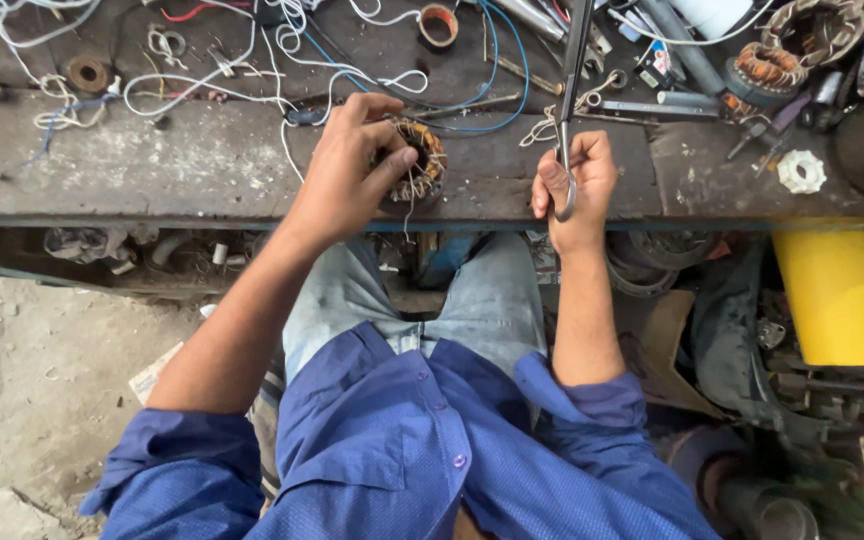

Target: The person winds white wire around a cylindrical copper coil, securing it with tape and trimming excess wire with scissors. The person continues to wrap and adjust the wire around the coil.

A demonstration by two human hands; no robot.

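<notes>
My left hand (352, 165) grips a round motor stator (422, 165) with copper windings, resting near the front edge of the dark workbench (202, 170). Thin wire ends stick out of the winding under my fingers. My right hand (577, 185) is closed around the looped handle of long metal scissors (567, 100), whose blades point away from me over the bench. The two hands are about a hand's width apart.
White and blue wires (282, 70) tangle across the bench's far side. More wound stators (782, 50), a tape roll (439, 25), metal tools and a white plastic gear (801, 171) lie at right. A yellow sheet (837, 295) hangs below the bench at right.
</notes>
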